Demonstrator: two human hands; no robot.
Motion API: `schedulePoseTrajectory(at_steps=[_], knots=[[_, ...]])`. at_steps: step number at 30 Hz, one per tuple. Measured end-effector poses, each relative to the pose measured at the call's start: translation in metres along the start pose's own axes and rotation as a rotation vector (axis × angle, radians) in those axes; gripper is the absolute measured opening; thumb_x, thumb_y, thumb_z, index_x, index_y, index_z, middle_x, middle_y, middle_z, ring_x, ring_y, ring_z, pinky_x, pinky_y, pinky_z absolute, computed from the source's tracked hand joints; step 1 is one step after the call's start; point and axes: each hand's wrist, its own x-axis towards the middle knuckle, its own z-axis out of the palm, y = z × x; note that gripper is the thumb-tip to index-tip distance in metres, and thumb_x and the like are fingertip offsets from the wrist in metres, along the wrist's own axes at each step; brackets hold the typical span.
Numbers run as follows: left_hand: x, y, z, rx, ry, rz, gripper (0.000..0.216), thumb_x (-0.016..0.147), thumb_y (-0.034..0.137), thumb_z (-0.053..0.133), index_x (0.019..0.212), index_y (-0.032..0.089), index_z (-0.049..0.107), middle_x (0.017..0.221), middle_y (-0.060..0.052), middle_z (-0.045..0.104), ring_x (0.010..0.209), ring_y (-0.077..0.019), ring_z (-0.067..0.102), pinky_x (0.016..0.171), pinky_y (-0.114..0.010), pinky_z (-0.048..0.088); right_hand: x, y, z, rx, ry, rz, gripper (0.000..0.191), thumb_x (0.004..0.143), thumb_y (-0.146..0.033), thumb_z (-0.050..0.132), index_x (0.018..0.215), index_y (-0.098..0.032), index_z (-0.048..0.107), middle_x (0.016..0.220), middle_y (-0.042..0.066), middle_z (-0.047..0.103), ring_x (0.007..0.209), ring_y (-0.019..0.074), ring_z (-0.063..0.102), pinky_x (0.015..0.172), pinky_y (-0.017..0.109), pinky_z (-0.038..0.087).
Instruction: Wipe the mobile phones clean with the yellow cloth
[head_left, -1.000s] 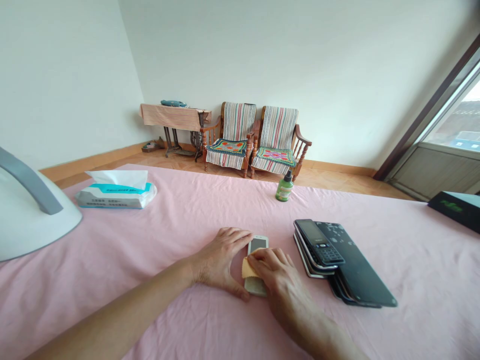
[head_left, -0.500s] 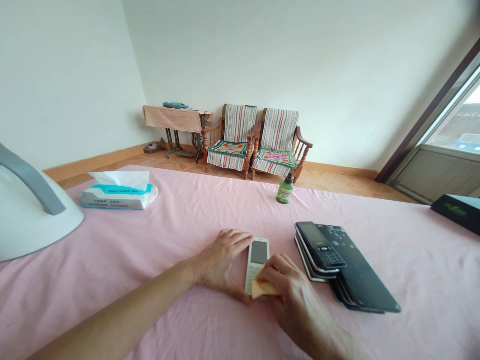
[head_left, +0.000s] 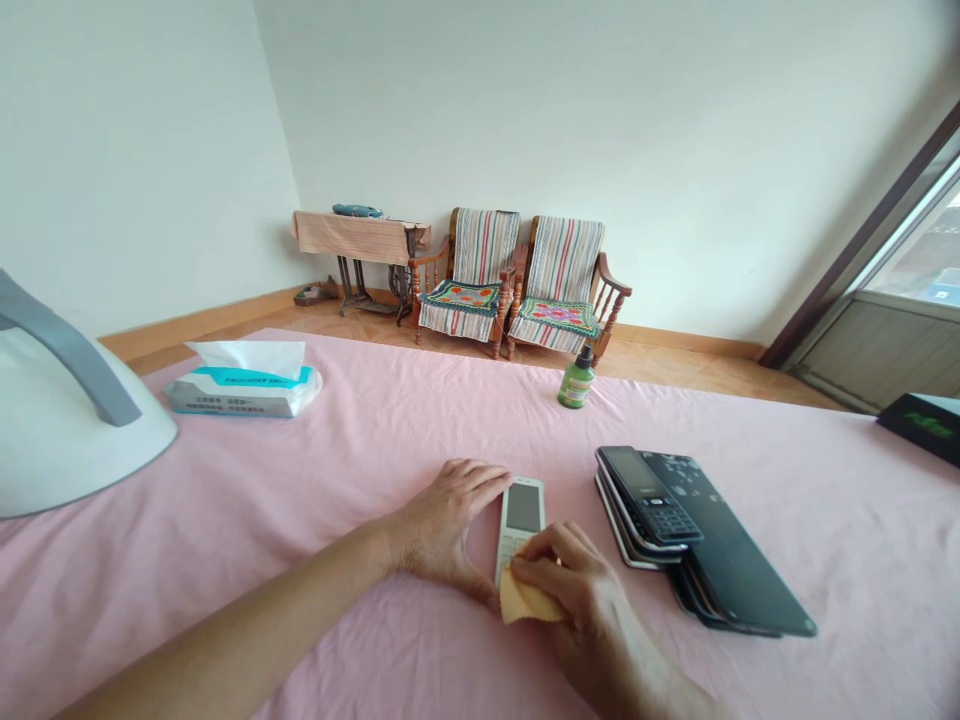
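Observation:
A white keypad mobile phone [head_left: 523, 508] lies face up on the pink cloth, its screen away from me. My left hand [head_left: 454, 525] grips it from the left, fingers at the top end and thumb at the lower corner. Pinched in my right hand [head_left: 577, 580] is a small yellow cloth [head_left: 526, 600], pressed against the phone's lower keypad. The cloth and fingers hide some of the keys. To the right, a black keypad phone [head_left: 651, 495] tops a pile of phones, beside a large dark tablet-like device [head_left: 739, 550] resting on other devices.
A green spray bottle [head_left: 576, 380] stands near the far edge of the pink tablecloth [head_left: 360, 430]. At left are a tissue pack [head_left: 244, 388] and a white rounded object with a grey handle [head_left: 82, 420]. A black box [head_left: 922, 428] sits far right; two chairs [head_left: 559, 290] are beyond.
My right hand has drawn the yellow cloth slightly down the keypad toward me, showing more keys. My left hand keeps its hold on the phone. The whole view has shifted a little.

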Motion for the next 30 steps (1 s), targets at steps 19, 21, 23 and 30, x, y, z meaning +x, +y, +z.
schedulePoseTrajectory(at_steps=[19, 21, 23, 30], knots=[[-0.0002, 0.0006, 0.0008, 0.016, -0.006, -0.014, 0.108, 0.053, 0.072, 0.071, 0.137, 0.015, 0.036, 0.138, -0.015, 0.045, 0.125, -0.0335, 0.040, 0.107, -0.046, 0.024, 0.0006, 0.0005, -0.0003, -0.058, -0.024, -0.013, 0.038, 0.071, 0.012, 0.046, 0.086, -0.020, 0.062, 0.095, 0.004, 0.057, 0.089, 0.0193, 0.049, 0.072, 0.029, 0.043], [0.0001, 0.0012, 0.0004, 0.014, -0.003, -0.010, 0.108, 0.053, 0.072, 0.071, 0.137, 0.015, 0.036, 0.138, -0.015, 0.045, 0.125, -0.0331, 0.040, 0.108, -0.046, 0.023, -0.0001, 0.0000, -0.0005, -0.048, -0.035, -0.017, 0.039, 0.071, 0.012, 0.046, 0.085, -0.020, 0.062, 0.094, 0.003, 0.058, 0.089, 0.0187, 0.049, 0.073, 0.028, 0.043], [0.0003, 0.0018, -0.0004, 0.015, -0.010, -0.015, 0.109, 0.053, 0.073, 0.071, 0.138, 0.015, 0.036, 0.138, -0.016, 0.045, 0.126, -0.0337, 0.039, 0.108, -0.046, 0.023, -0.0001, 0.0012, -0.0013, -0.058, 0.004, -0.004, 0.040, 0.074, 0.012, 0.044, 0.089, -0.021, 0.063, 0.094, 0.004, 0.057, 0.088, 0.0186, 0.050, 0.073, 0.029, 0.043], [0.0002, 0.0021, -0.0009, -0.002, -0.010, -0.019, 0.111, 0.050, 0.075, 0.070, 0.138, 0.016, 0.036, 0.138, -0.016, 0.045, 0.126, -0.0345, 0.039, 0.108, -0.047, 0.023, -0.0006, -0.0012, -0.0012, -0.079, -0.010, 0.011, 0.035, 0.073, 0.010, 0.047, 0.083, -0.020, 0.062, 0.092, 0.004, 0.057, 0.087, 0.0194, 0.050, 0.069, 0.029, 0.043]])
